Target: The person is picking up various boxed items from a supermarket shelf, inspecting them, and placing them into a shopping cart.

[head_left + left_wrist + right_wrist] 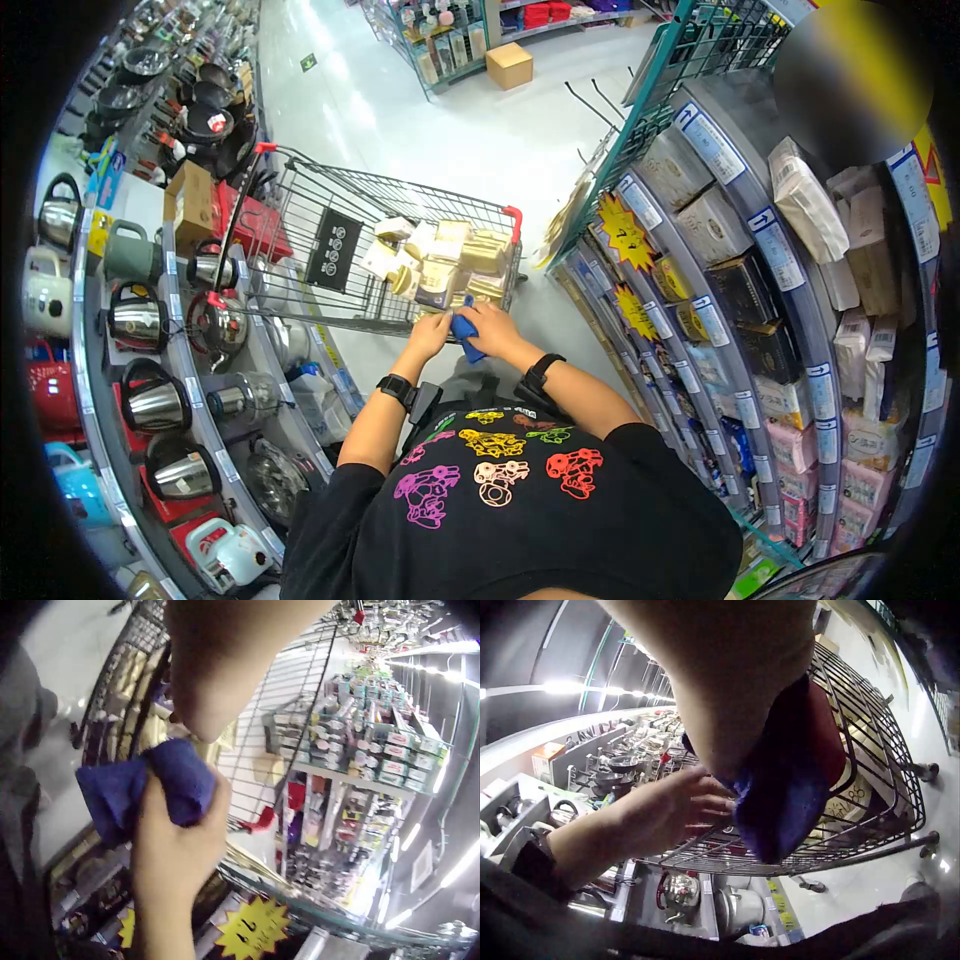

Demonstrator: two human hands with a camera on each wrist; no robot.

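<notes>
At the near side of a wire shopping cart (338, 248), my right hand (493, 326) grips a dark blue cloth (467, 340), which hangs below its fingers. In the left wrist view, the right thumb lies along the folded cloth (112, 796). My left hand (430, 335) is just left of it at the cart's rim. Its fingers, loosely extended and slightly apart in the right wrist view, reach the edge of the cloth (776, 814). Inside the cart lie several cream and yellow wrapped packs (455, 240), piled towards its red-cornered end.
Shelves of kettles (158, 405) and pans (210, 122) line the left side. On the right stand shelves with boxed and packaged goods (715, 225) and yellow price signs (625, 232). A cardboard box (510, 66) sits on the floor ahead, beside a display rack (450, 45).
</notes>
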